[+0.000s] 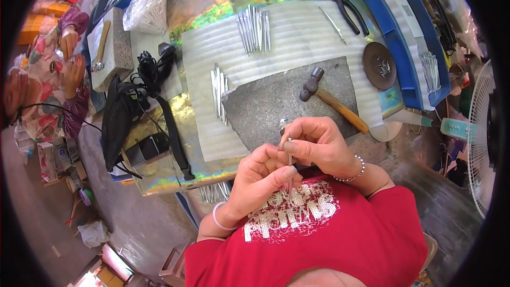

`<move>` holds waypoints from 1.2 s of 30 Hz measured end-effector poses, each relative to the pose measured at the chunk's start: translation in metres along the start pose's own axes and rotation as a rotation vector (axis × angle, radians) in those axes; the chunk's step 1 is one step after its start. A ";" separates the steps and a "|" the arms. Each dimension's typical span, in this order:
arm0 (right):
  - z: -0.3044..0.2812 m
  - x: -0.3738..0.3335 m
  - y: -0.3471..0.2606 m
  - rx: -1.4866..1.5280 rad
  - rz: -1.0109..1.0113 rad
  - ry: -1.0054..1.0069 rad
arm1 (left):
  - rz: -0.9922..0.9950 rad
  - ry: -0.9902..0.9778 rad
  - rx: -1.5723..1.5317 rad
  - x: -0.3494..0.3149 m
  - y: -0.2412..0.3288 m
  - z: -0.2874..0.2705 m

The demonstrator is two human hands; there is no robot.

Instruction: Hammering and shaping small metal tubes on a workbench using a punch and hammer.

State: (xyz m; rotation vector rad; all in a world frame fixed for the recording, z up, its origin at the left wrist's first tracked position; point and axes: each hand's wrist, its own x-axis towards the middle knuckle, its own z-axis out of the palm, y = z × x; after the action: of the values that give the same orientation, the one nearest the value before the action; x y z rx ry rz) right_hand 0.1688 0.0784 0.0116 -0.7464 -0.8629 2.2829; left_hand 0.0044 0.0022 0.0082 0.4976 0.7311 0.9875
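Note:
In front of my chest, both hands pinch one slim metal rod, held roughly upright between thumbs and fingers. My left hand grips its lower part. My right hand has thumb and forefinger at its upper end. By the right fingertips shows a shiny rounded metal piece; its kind I cannot make out. Just beyond my hands lies a grey stone slab, with a wooden-handled ball-peen hammer on its right part. Similar slim rods lie in a row on the white foam sheet, and more rods lie left of the slab.
Black-handled pliers, a single thin rod and a brown dish of small metal pins are at right, beside a blue tray. Black straps and a second hammer lie left. A co-worker sits far left; a fan stands right.

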 end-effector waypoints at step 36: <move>-0.057 -0.011 0.021 -1.085 -0.863 0.053 | 0.221 0.555 1.342 0.227 0.108 -0.096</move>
State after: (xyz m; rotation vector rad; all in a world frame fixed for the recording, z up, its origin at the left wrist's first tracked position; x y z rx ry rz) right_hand 0.2077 0.0797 -0.0364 -0.6300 -1.9473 0.9317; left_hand -0.0493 0.2582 -0.0555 1.5104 1.8705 0.7139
